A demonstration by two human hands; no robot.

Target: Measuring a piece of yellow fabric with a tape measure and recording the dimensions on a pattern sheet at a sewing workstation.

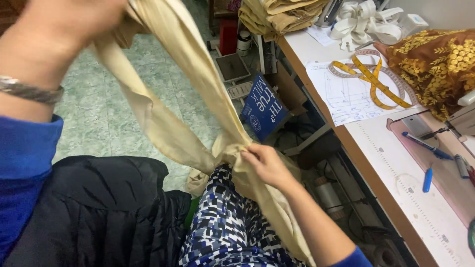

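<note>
Fingers of both hands, left (74,20) apparently and right (264,163), pinch beige cloth (168,123).

White table (396,163) with tape measure (368,74)

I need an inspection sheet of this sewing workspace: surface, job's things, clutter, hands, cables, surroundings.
Surface: white worktable with brown edge, partly covered.
Job's things: long beige cloth strip, stretched between both hands.
Clutter: yellow measuring tape on a drawn paper sheet; gold-patterned brown fabric; blue pens; white ribbon coil.
Hands: left hand raised, grip closed on the cloth; right hand pinching it low.
Cables: nothing seen clearly.
Surroundings: green tiled floor, blue carton, folded tan cloth stack, black padded jacket.
</note>
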